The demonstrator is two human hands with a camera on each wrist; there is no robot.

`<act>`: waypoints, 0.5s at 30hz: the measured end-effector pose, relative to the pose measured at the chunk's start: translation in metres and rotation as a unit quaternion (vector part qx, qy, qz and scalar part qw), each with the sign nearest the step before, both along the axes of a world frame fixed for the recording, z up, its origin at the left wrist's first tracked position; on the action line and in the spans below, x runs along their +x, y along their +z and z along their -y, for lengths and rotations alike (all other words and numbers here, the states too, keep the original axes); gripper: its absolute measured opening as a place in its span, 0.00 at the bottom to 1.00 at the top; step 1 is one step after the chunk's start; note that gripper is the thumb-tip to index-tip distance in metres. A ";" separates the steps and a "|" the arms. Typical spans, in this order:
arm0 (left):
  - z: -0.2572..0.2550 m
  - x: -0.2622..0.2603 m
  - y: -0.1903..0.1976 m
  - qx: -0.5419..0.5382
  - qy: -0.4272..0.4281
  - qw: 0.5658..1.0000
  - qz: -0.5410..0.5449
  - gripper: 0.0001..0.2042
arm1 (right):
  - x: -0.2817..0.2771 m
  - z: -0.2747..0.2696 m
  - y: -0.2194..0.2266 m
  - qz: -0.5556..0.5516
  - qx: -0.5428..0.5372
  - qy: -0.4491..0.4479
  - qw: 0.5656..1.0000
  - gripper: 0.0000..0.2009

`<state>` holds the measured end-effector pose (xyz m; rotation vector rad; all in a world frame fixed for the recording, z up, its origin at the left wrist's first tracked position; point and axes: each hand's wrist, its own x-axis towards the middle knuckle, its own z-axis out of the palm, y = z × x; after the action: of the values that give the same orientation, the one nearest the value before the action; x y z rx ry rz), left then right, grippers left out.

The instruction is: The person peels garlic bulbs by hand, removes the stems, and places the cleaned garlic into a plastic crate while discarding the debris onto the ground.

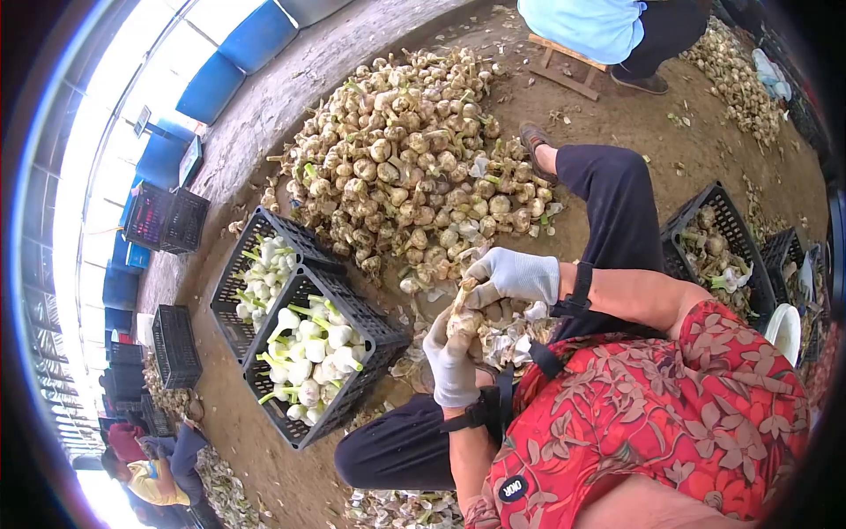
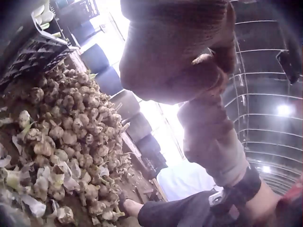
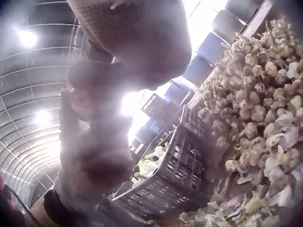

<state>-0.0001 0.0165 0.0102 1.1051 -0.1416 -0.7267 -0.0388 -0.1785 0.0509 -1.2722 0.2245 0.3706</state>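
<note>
Two hands in pale gloves meet around one garlic bulb [image 1: 462,323]. The left hand [image 1: 451,360] grips the bulb from below, and the right hand [image 1: 515,277] pinches its upper, stem end. Gloved fingers hide much of the bulb. In the left wrist view the near left hand [image 2: 173,52] is dark and curled, with the right hand [image 2: 213,137] beyond it. The right wrist view has the right hand [image 3: 137,38] at the top and the left hand [image 3: 92,161] below, both blurred. Loose skins [image 1: 520,339] lie beneath the hands.
A large pile of unpeeled garlic [image 1: 397,159] lies ahead. Black crates [image 1: 304,432] of whitish bulbs stand beside the left knee; another crate [image 1: 677,220] is at the right. A person in a blue shirt [image 1: 586,26] sits on a wooden stool [image 1: 564,81].
</note>
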 end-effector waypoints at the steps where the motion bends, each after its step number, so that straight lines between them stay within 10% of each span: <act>1: 0.000 0.000 0.000 0.003 0.004 1.000 -0.004 0.27 | -0.001 0.000 0.008 -0.009 -0.012 0.003 1.000 0.16; 4: 0.000 0.003 0.007 0.035 0.019 0.999 0.007 0.25 | -0.006 0.003 0.000 0.000 0.117 -0.038 0.992 0.17; 9: 0.003 0.001 0.005 0.122 0.018 0.989 0.076 0.21 | 0.003 0.002 -0.013 0.239 -0.233 0.045 0.942 0.14; 15: 0.011 -0.006 0.003 0.132 0.038 0.986 0.091 0.17 | 0.002 -0.010 -0.020 0.236 -0.447 -0.040 0.862 0.09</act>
<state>-0.0059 0.0056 0.0136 1.4241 -0.1613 -0.5864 -0.0369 -0.1680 0.0310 -2.2180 0.0126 -0.1717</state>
